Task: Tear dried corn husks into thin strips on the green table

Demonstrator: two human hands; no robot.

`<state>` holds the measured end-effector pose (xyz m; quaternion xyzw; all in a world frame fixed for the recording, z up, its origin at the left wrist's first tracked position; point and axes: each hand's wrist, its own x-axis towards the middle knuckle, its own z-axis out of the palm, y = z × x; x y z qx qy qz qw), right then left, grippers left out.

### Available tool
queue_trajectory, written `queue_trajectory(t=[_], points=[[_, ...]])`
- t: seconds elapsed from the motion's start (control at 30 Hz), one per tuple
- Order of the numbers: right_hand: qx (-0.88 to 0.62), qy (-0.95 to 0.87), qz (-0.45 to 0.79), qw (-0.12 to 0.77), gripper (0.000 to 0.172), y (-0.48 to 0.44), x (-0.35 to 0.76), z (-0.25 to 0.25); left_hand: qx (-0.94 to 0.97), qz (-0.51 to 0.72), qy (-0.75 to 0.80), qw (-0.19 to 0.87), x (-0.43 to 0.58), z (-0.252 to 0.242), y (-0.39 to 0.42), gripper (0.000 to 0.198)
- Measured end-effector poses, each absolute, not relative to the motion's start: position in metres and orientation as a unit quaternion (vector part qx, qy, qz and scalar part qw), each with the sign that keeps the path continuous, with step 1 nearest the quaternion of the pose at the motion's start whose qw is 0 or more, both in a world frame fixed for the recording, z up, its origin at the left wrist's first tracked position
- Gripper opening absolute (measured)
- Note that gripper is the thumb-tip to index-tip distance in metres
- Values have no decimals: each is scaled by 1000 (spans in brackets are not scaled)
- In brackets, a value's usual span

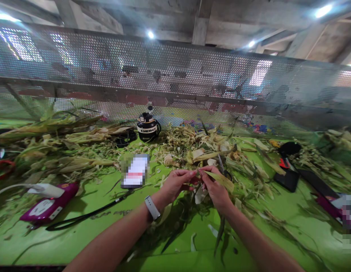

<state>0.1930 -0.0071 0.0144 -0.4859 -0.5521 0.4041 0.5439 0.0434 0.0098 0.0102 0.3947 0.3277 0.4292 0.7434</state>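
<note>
My left hand (175, 185), with a watch (152, 207) on its wrist, is closed, thumb and forefinger pinched together. Its fingertips meet those of my right hand (216, 190), also closed, at the base of a long pale-green husk leaf (222, 180). The small part between the fingertips is mostly hidden. Just beyond my hands lies a heap of dry and green husk and leaf scraps (189, 139). Scissors (226, 173) with dark handles lie among the scraps by my right hand. Loose leaf pieces (193, 241) are scattered on the green tabletop (107, 245) below.
A phone (135, 172) lies left of my hands, near a black strap (93, 215). Farther left is a purple power strip (49, 204) with a white plug. A black "ENERGY" jug (147, 127) stands before a perforated metal screen (175, 75). A dark device (287, 177) lies right.
</note>
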Motion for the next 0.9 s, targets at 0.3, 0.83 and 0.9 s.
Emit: queue_trajectory(t=[0.3,0.83,0.9], points=[[-494,-561,383,543,30,-10,193,17,398,423,325,746,44,10,9,32],[-433,-529,461,565,27,-9,191,11,491,450,336,666,41,10,11,30],[-426,-525,476,563,27,-9,190,10,500,450,340,658,40,11,11,30]])
